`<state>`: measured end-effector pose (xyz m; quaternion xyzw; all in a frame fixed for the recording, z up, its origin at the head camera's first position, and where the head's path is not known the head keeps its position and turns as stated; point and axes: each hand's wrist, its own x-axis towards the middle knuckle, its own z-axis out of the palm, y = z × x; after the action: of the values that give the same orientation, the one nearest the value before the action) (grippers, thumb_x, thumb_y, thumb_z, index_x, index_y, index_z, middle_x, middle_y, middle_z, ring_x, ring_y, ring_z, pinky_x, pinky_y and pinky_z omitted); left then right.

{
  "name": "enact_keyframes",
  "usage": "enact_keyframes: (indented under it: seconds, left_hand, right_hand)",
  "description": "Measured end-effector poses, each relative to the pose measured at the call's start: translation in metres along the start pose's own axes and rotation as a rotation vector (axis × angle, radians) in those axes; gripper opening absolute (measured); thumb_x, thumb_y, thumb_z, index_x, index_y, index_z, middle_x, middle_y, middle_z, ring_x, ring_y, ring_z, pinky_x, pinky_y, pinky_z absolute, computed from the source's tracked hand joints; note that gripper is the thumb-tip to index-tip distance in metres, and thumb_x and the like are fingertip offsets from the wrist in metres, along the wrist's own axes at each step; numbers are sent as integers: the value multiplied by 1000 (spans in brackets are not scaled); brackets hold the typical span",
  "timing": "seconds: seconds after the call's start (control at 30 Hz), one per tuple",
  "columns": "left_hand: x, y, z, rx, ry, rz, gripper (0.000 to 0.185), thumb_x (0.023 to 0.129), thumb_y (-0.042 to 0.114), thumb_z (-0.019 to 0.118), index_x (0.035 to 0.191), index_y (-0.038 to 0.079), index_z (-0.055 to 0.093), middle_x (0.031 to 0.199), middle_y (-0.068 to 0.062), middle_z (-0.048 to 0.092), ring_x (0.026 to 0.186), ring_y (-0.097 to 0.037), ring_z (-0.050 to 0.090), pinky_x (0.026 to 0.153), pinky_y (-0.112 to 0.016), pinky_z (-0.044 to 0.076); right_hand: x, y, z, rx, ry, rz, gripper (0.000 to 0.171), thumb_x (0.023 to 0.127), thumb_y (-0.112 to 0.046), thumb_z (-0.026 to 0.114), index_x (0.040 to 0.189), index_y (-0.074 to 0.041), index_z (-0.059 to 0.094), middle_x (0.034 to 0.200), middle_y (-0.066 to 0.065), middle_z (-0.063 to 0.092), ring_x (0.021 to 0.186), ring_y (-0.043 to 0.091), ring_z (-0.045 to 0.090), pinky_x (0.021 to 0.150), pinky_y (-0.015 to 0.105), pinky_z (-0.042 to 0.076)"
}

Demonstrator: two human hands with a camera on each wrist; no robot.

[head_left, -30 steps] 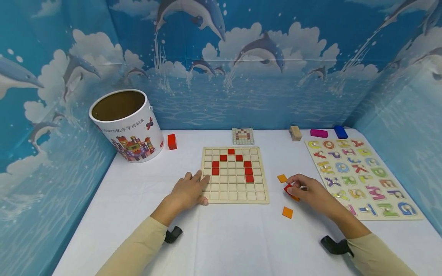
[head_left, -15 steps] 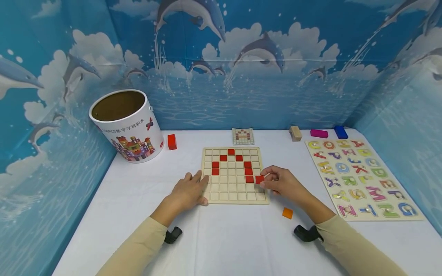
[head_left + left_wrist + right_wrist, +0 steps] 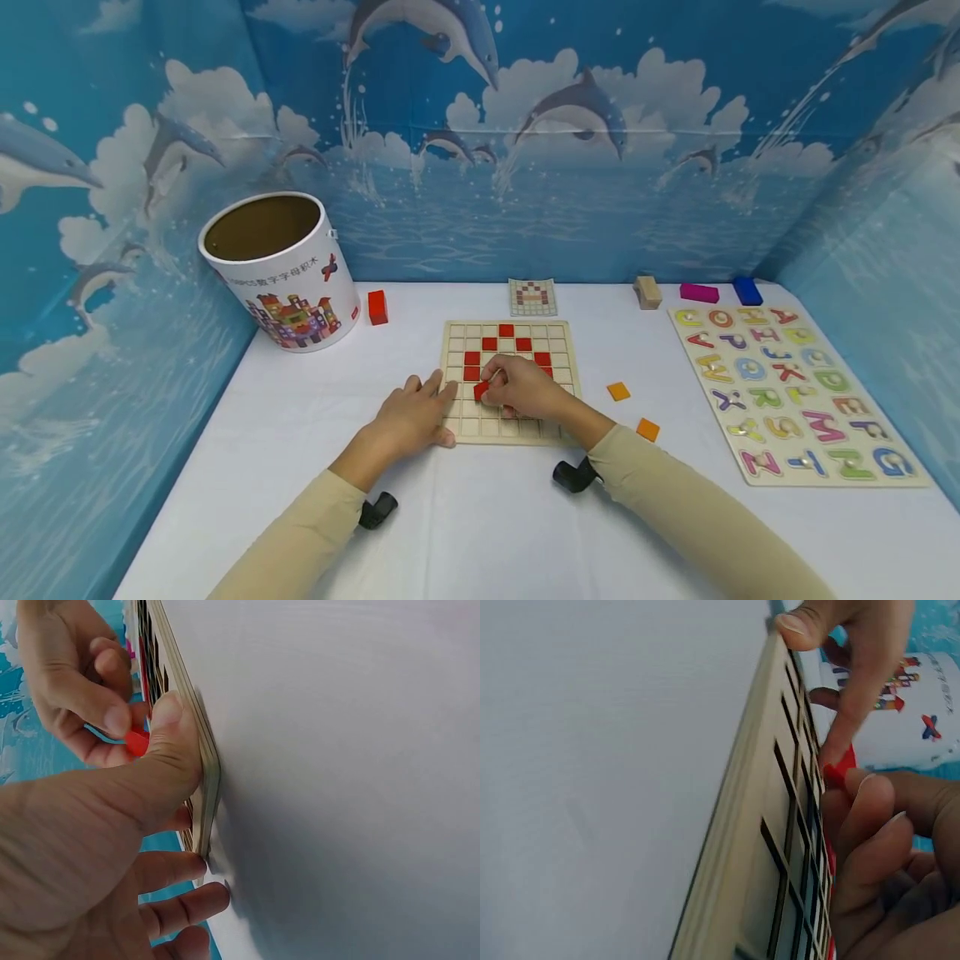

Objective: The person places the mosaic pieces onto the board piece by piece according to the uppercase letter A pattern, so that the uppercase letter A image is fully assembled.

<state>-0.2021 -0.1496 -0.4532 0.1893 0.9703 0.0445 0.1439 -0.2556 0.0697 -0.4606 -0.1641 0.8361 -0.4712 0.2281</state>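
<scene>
A wooden grid board (image 3: pixel 558 431) lies in the middle of the white table, with several red tiles (image 3: pixel 505 330) set in an arch. My right hand (image 3: pixel 517 387) reaches across the board and pinches a small red tile (image 3: pixel 481 390) over its left columns; that red tile (image 3: pixel 136 742) shows in the left wrist view and again as the red tile (image 3: pixel 838 769) in the right wrist view. Flat on the table, my left hand (image 3: pixel 412 415) presses its fingers against the board's left edge (image 3: pixel 208 761).
Two orange tiles (image 3: pixel 618 391) (image 3: pixel 648 430) lie right of the board. A pattern card (image 3: pixel 532 297), a red block (image 3: pixel 377 307) and a white tub (image 3: pixel 279 271) sit at the back. An alphabet puzzle (image 3: pixel 787 392) fills the right side, with loose blocks (image 3: pixel 648 292) behind it.
My right hand picked up a red tile at the right of the board and carried it left across the grid. One orange tile shifted. The left hand stayed put.
</scene>
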Motion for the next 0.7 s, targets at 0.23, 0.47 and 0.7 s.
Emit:
enact_keyframes:
  seconds: [0.23, 0.47, 0.7]
  left_hand:
    - [1, 0, 0, 19, -4, 0, 90, 83, 50, 75, 158, 13, 40, 164, -18, 31, 126, -34, 44, 92, -45, 45]
    - [2, -1, 0, 41, -14, 2, 91, 83, 51, 75, 158, 13, 40, 164, -17, 32, 128, -35, 44, 91, -45, 46]
    - [2, -2, 1, 32, -10, 4, 91, 83, 51, 74, 158, 13, 39, 164, -18, 31, 128, -35, 44, 92, -45, 46]
  right_hand:
    - [13, -5, 18, -294, 100, -59, 18, 91, -13, 75, 103, -8, 63, 69, 2, 57, 56, 14, 52, 53, 27, 42]
    - [12, -7, 23, -385, 141, -97, 18, 90, -11, 76, 105, -10, 65, 70, -1, 57, 63, 14, 51, 56, 27, 41]
    - [-4, -7, -7, -331, 180, -96, 24, 93, -15, 73, 115, -9, 66, 75, 0, 59, 61, 15, 51, 59, 30, 43]
